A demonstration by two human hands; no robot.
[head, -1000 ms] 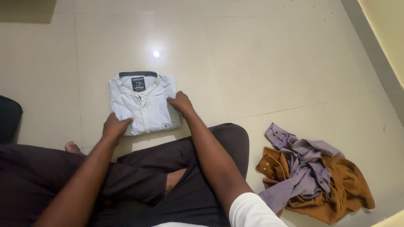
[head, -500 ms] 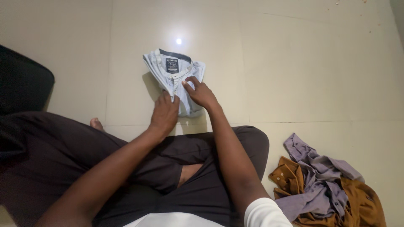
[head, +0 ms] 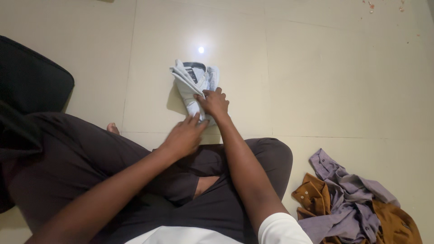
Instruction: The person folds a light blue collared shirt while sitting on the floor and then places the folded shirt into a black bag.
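Cream tile floor (head: 343, 90); both hands' fingers grasping folded pale shirt (head: 194, 83); crumpled clothes pile (head: 352, 208) at right, black bag (head: 31, 77) at left.

One label (head: 193, 73) is seen: a small dark rectangle with pale print, sewn inside the collar of the folded pale shirt (head: 192, 88) on the floor tiles. It is tilted and partly hidden by the folded cloth. No packages, signs or screens are shown.
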